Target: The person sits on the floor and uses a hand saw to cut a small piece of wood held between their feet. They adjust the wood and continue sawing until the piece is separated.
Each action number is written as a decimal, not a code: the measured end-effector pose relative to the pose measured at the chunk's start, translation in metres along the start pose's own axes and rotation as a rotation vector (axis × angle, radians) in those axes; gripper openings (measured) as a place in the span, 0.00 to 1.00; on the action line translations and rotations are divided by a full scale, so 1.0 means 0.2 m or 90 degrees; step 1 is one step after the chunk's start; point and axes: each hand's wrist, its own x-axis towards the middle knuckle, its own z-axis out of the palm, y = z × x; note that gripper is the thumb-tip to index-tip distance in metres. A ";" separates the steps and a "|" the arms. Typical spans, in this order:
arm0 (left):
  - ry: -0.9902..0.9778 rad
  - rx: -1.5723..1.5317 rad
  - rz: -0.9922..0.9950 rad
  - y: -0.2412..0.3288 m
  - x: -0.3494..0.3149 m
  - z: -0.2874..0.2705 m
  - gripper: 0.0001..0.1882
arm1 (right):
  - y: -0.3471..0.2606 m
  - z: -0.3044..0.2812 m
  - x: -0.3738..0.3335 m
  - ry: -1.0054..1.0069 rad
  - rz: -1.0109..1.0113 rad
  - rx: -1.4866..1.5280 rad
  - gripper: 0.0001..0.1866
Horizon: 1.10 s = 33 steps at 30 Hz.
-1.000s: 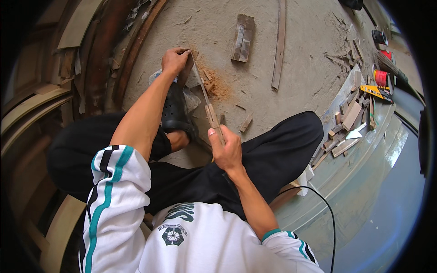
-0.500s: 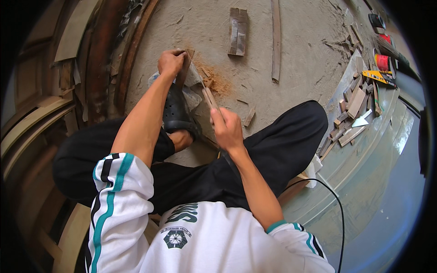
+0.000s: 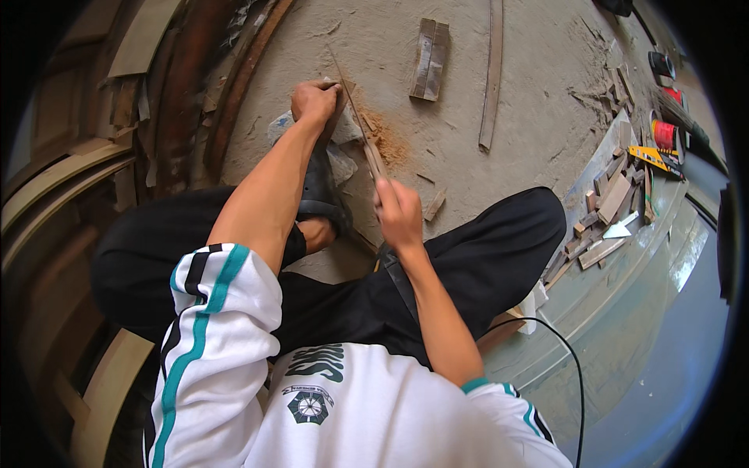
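Note:
My left hand point(image 3: 314, 101) is closed around the far end of a narrow wooden strip point(image 3: 334, 117). A black clog point(image 3: 318, 183) on my foot sits right against that strip, and part of the wood is hidden behind the foot and hand. In my right hand point(image 3: 400, 212) is the wooden handle of a hand saw point(image 3: 372, 156), fingers wrapped round it. Its thin blade runs away from me alongside my left hand, crossing the strip's edge, with the tip beyond it. Orange-brown sawdust point(image 3: 384, 139) lies on the floor just right of the blade.
A short two-strip wood block point(image 3: 431, 61) and a long narrow batten point(image 3: 491, 78) lie on the concrete floor. Wood offcuts point(image 3: 616, 191) are heaped at right near a yellow-handled tool point(image 3: 657, 161). Planks point(image 3: 66, 199) line the left side. A black cable point(image 3: 573, 343) curves at lower right.
My right hand has pushed the saw forward, so more of the blade's tip shows past my left hand. My left hand keeps its grip on the wood. The whole view has shifted slightly.

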 end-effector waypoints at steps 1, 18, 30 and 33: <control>-0.011 -0.001 0.004 -0.01 0.01 -0.01 0.16 | 0.02 -0.01 -0.08 0.007 -0.010 -0.002 0.23; -0.030 -0.039 -0.032 0.02 -0.02 -0.01 0.15 | 0.01 0.08 0.14 0.026 -0.110 -0.101 0.25; 0.006 -0.129 0.018 -0.06 -0.05 0.11 0.17 | 0.01 0.08 0.24 0.031 -0.037 -0.055 0.22; 0.169 0.008 -0.006 -0.04 0.00 0.18 0.18 | 0.00 0.06 0.27 0.015 0.003 -0.022 0.22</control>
